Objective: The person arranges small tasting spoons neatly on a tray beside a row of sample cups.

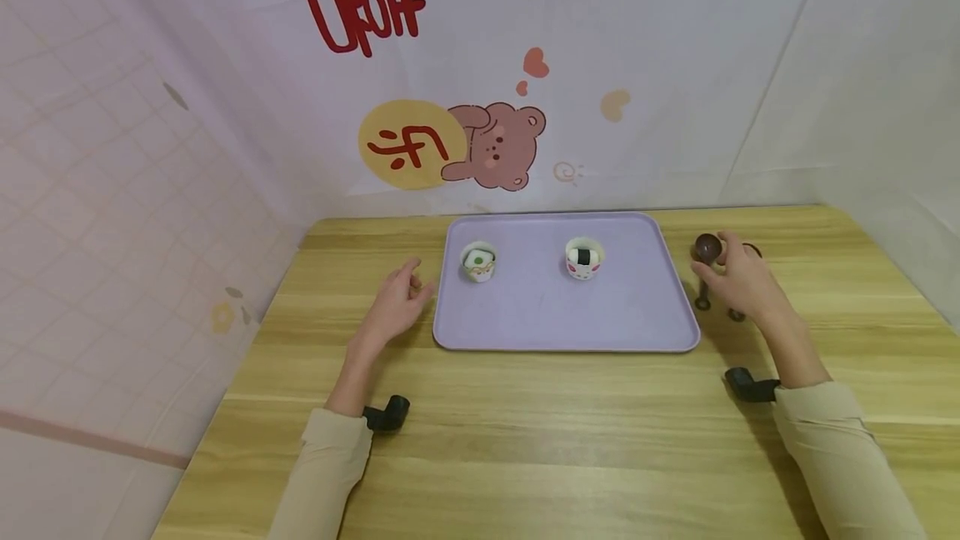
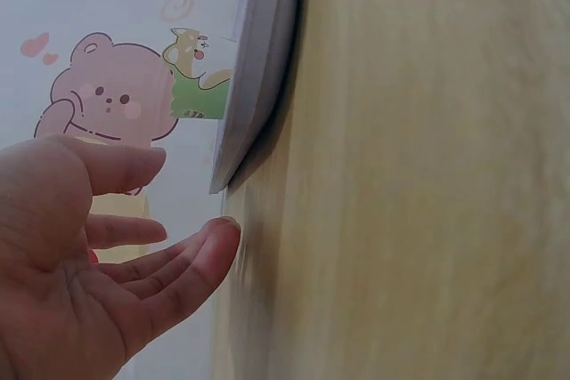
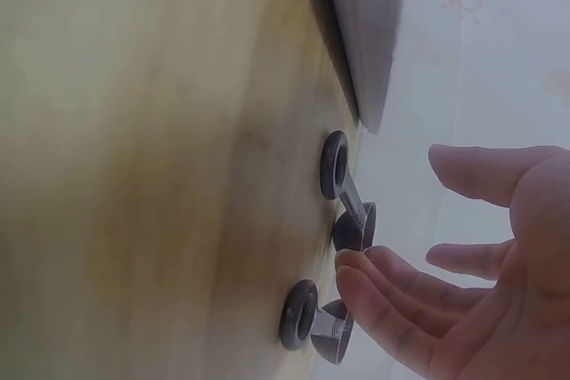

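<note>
My right hand [image 1: 742,280] hovers over two dark brown measuring spoons at the right of the tray, fingers loosely bent and apart. The left spoon [image 1: 707,248] shows its round bowl and ring-ended handle; the other spoon [image 1: 737,316] is mostly covered by the hand. In the right wrist view, the ring handle [image 3: 334,165] of one spoon points toward the camera, and nothing lies between thumb and fingers. Beside the tray's left edge, my left hand [image 1: 397,300] is held above the table with spread, relaxed fingers and an empty palm.
A lilac tray [image 1: 562,323] lies mid-table. On it stand two small patterned cups, the left cup [image 1: 480,272] with a white-and-green piece, the right cup [image 1: 583,269] with a white piece banded black. A printed cloth [image 1: 637,40] hangs behind the wooden table [image 1: 525,440].
</note>
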The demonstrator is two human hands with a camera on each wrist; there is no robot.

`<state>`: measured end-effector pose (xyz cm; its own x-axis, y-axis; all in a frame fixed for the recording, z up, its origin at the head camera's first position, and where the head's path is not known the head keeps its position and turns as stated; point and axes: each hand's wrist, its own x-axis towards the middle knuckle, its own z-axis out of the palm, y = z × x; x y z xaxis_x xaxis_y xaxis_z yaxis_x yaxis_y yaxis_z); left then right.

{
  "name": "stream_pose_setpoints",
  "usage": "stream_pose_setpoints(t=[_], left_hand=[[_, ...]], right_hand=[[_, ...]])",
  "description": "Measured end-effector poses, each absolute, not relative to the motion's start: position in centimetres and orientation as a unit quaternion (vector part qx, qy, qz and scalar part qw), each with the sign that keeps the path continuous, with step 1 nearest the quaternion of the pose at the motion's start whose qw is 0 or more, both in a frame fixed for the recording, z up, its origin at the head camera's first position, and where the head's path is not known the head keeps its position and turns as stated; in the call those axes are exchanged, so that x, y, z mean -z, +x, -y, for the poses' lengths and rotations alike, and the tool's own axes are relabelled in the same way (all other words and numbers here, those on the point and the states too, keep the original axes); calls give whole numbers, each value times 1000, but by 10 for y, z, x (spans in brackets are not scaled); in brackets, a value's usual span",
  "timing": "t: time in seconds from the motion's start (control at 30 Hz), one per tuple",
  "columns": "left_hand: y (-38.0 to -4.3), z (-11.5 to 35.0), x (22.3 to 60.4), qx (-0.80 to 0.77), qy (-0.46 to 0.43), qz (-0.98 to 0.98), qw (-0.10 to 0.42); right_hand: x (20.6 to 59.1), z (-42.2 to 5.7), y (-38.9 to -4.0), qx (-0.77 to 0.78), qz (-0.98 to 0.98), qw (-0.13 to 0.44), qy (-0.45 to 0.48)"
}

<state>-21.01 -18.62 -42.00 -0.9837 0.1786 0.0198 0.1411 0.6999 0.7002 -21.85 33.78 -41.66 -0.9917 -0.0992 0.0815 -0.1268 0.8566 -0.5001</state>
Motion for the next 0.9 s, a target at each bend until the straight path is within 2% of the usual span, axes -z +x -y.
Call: stream_pose_setpoints(t=[0.47,0.9], left_hand=[[-214,185,421,-360,94,-928,28],[-215,176,422,-356,98,-928,45]], right_hand=[[415,-338,-223,-261,964,-29,34],[409,-336,-225,-235,971,-48,13]])
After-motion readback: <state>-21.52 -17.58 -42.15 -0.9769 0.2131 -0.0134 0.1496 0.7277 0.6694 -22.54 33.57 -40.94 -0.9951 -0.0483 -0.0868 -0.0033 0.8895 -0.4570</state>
